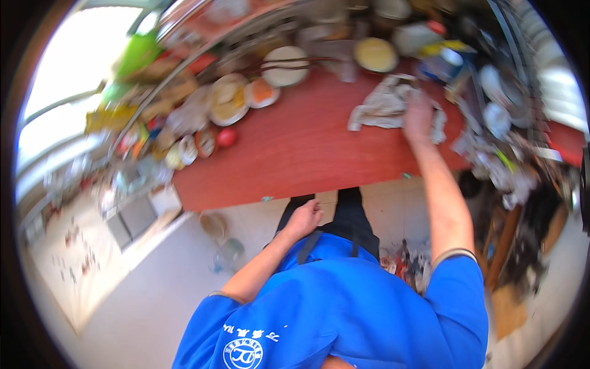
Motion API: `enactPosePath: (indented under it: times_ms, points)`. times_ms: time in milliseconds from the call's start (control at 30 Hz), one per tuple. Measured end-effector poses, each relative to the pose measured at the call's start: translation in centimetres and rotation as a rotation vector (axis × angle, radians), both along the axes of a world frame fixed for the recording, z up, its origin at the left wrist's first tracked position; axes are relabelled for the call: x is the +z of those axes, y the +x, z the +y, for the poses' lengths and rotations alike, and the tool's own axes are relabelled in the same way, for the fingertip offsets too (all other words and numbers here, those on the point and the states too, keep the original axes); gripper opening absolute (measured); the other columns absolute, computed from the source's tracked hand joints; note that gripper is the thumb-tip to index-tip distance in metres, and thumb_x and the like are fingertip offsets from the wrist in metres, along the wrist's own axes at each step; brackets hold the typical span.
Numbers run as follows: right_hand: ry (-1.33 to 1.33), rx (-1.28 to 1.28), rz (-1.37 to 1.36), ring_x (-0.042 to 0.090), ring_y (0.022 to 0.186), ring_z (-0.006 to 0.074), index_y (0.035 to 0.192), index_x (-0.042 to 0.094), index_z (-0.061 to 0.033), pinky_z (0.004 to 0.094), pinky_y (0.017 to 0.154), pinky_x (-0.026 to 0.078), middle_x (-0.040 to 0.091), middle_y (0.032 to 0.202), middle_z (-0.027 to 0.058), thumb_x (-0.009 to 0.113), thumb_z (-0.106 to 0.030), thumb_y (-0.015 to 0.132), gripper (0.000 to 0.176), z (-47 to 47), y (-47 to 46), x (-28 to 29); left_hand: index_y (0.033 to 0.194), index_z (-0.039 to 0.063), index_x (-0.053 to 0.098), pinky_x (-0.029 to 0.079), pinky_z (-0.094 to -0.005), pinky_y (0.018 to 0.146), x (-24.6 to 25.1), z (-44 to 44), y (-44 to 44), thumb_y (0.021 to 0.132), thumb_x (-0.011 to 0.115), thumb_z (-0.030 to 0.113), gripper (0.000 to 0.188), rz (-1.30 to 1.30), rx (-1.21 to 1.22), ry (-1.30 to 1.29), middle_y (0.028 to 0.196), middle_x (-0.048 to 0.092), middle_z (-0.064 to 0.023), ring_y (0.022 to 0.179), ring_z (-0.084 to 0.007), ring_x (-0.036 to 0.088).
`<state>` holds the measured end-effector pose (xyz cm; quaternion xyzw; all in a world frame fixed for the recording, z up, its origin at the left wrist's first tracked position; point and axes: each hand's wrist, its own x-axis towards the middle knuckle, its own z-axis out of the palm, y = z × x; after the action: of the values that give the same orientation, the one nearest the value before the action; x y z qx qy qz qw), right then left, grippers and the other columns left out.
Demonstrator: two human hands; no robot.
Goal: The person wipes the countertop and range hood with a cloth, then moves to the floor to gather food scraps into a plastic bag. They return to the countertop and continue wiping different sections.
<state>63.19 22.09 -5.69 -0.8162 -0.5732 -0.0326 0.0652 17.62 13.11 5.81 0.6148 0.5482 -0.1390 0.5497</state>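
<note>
My right hand (418, 115) is at the right part of a red tabletop (295, 147), gripping a crumpled greyish-white cloth (382, 108). Most of the cloth spreads out to the left of the hand, with a smaller part to its right. Motion blur hides how the fingers sit on it. In front of my waist, below the table's near edge, my left hand (304, 217) is loosely curled with nothing visible in it.
Along the back are a white plate with chopsticks (286, 67) across it and a yellow bowl (375, 54). At left are plates of food (229, 99), small bowls (205, 143) and a red ball-like thing (227, 137). Plastic bags (502, 170) crowd the right side.
</note>
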Motion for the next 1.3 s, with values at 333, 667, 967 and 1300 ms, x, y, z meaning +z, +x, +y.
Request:
enactPosePath:
  times_ms: [333, 667, 967, 1300]
  points:
    - [-0.184, 0.053, -0.145, 0.049, 0.135, 0.0546, 0.115, 0.066, 0.0046, 0.0557, 0.113, 0.045, 0.046, 0.155, 0.0296, 0.059, -0.006, 0.090, 0.028, 2.5, -7.8, 0.8, 0.143, -0.003, 0.055, 0.058, -0.0427, 0.097, -0.8, -1.0, -10.4, 0.101, 0.063, 0.021, 0.049, 0.006, 0.154, -0.007, 0.119, 0.074, -0.0229, 0.111, -0.0371, 0.072]
    - [-0.284, 0.323, 0.135, 0.040, 0.146, 0.0507, 0.108, 0.065, 0.0058, 0.0548, 0.125, 0.032, 0.042, 0.157, 0.0358, 0.061, -0.007, 0.081, 0.030, 1.5, -43.3, 3.3, 0.153, -0.005, 0.040, 0.053, -0.0466, 0.105, -0.9, 5.8, -28.6, 0.096, 0.068, 0.019, 0.068, -0.146, 0.382, 0.092, 0.131, 0.066, -0.0296, 0.122, -0.0424, 0.065]
    - [-0.441, 0.676, 0.566, 0.057, 0.126, 0.0482, 0.135, 0.062, -0.0035, 0.0546, 0.106, 0.050, 0.058, 0.139, 0.0295, 0.062, -0.009, 0.088, 0.047, 10.8, -80.4, 7.7, 0.157, 0.001, 0.035, 0.044, -0.0457, 0.116, -2.8, 12.7, -50.3, 0.089, 0.074, 0.012, 0.079, -0.190, 0.732, 0.378, 0.150, 0.052, -0.0296, 0.141, -0.0414, 0.053]
    - [-0.353, 0.572, 0.881, 0.064, 0.112, 0.0498, 0.142, 0.053, 0.0003, 0.0552, 0.097, 0.054, 0.063, 0.126, 0.0310, 0.055, -0.008, 0.094, 0.049, 16.5, -94.4, 12.6, 0.161, -0.004, 0.026, 0.043, -0.0474, 0.115, 1.6, 17.5, -60.0, 0.098, 0.066, 0.016, 0.077, -0.158, 0.872, 0.700, 0.152, 0.049, -0.0334, 0.142, -0.0455, 0.050]
